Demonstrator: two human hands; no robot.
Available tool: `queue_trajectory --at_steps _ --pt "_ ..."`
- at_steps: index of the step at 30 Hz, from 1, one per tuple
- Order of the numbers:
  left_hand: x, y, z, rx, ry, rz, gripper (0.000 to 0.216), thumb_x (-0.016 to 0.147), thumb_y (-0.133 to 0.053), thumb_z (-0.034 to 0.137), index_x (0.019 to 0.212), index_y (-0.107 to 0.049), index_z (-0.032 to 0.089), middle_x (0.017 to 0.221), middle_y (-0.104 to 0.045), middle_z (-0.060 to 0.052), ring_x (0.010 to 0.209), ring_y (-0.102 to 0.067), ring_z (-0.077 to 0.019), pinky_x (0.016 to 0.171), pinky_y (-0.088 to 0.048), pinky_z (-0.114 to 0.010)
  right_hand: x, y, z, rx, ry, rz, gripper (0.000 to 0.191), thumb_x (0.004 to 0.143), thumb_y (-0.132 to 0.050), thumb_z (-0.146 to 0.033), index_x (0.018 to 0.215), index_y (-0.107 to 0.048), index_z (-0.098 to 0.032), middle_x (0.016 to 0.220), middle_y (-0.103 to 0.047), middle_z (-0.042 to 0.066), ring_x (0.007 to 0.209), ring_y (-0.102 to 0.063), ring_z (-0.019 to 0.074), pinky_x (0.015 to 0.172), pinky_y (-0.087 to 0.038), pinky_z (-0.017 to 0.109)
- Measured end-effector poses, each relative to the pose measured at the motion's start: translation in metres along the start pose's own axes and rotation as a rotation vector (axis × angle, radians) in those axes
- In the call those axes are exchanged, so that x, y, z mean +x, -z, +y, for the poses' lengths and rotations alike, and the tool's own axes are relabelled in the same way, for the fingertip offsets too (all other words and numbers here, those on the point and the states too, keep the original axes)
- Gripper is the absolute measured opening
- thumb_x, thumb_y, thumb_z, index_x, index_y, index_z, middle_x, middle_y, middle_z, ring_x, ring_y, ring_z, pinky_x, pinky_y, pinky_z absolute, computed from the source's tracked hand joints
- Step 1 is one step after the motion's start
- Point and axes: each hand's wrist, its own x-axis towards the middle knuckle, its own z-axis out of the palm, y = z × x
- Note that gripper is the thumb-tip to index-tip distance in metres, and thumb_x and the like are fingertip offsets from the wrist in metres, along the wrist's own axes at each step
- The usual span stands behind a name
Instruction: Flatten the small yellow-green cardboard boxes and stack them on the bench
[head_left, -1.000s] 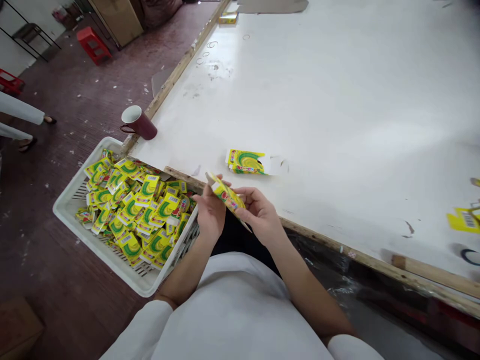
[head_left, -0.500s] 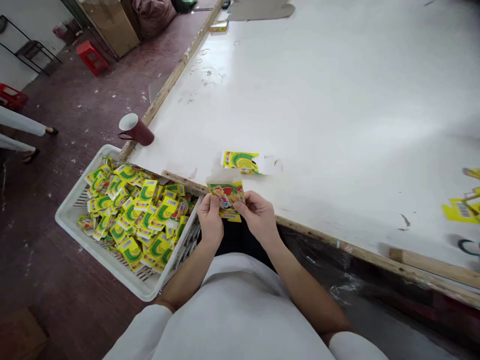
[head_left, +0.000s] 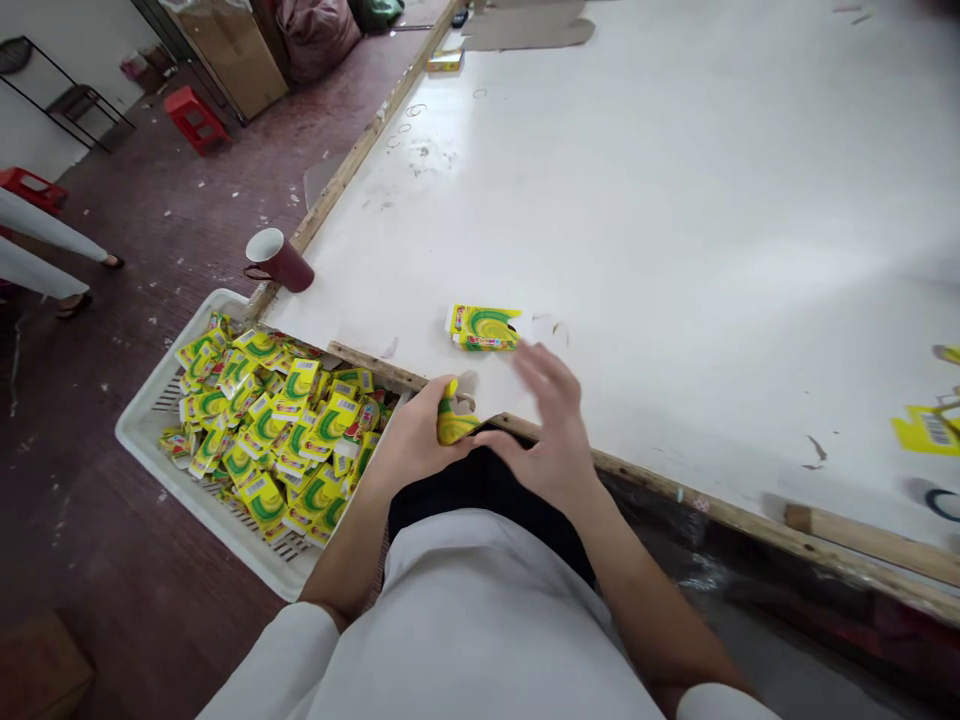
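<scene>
My left hand (head_left: pixel 416 438) is closed around a small yellow and green printed carton (head_left: pixel 454 420) at the table's front edge. A pale flap sticks up from the carton's far end. Beside it, my right hand (head_left: pixel 553 430) is open, its fingers spread and blurred by motion; the thumb reaches toward the carton, and I cannot tell whether it touches. Just beyond my hands a second yellow carton (head_left: pixel 486 328) lies on the white table (head_left: pixel 637 200), a white flap at its right end.
Left of me, a white plastic basket (head_left: pixel 202 530) holds many yellow cartons. A maroon mug (head_left: pixel 289 265) stands at the table's left corner. Yellow cardboard pieces (head_left: pixel 930 430) and a wooden strip (head_left: pixel 862 535) lie at right. Another person's legs (head_left: pixel 45 250) show at far left.
The carton has turned in my left hand, from its printed front facing up to another side showing. My right hand has let go and spread its fingers.
</scene>
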Motion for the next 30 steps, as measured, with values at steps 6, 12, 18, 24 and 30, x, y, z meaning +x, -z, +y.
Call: queue_trajectory --at_steps 6,12,18,24,30 --pt "-0.001 -0.029 -0.008 0.031 -0.195 0.279 0.079 0.078 -0.079 0.038 0.141 -0.035 0.022 0.126 -0.064 -0.011 0.106 -0.068 -0.0245 0.088 -0.056 -0.035 -0.002 -0.019 0.001 0.651 -0.539 -0.083 0.054 0.101 -0.044 -0.049 0.149 -0.045 -0.025 0.141 -0.059 0.01 0.13 -0.058 0.0254 0.113 -0.046 0.045" --pt "0.003 -0.037 -0.016 0.055 -0.445 0.272 0.07 0.081 -0.075 0.034 0.137 -0.035 0.025 0.124 -0.061 -0.011 0.114 -0.065 -0.0266 0.089 -0.056 -0.037 0.007 -0.024 0.004 1.016 -0.751 -0.267 0.051 0.091 -0.063 -0.048 0.137 -0.058 -0.026 0.135 -0.065 0.007 0.126 -0.061 0.0253 0.111 -0.049 0.045" --pt "0.005 -0.034 -0.026 0.018 -0.284 0.193 0.064 0.079 -0.073 0.026 0.13 -0.035 0.025 0.114 -0.06 -0.009 0.089 -0.068 -0.021 0.073 -0.056 -0.033 -0.009 -0.025 0.01 0.737 -0.397 -0.284 0.07 0.09 -0.067 -0.049 0.152 -0.043 -0.03 0.158 -0.041 0.009 0.145 -0.044 0.0261 0.118 -0.042 0.044" --pt "0.006 -0.038 -0.027 0.01 -0.22 0.333 0.071 0.07 -0.078 0.023 0.127 -0.035 0.022 0.12 -0.052 -0.011 0.104 -0.064 -0.0241 0.085 -0.056 -0.039 -0.012 -0.021 0.014 0.315 -0.182 -0.169 0.039 0.096 -0.049 -0.012 0.123 -0.071 -0.031 0.146 -0.057 0.004 0.129 -0.06 0.0174 0.109 -0.053 0.033" --pt "-0.005 -0.022 -0.024 0.166 -0.159 0.326 0.058 0.068 -0.08 0.025 0.119 -0.052 0.022 0.113 -0.067 -0.008 0.105 -0.065 -0.0262 0.093 -0.054 -0.042 -0.01 -0.001 0.026 0.239 -0.128 -0.407 0.03 0.096 -0.056 -0.02 0.122 -0.072 -0.026 0.156 -0.045 0.01 0.132 -0.059 0.0234 0.107 -0.054 0.038"
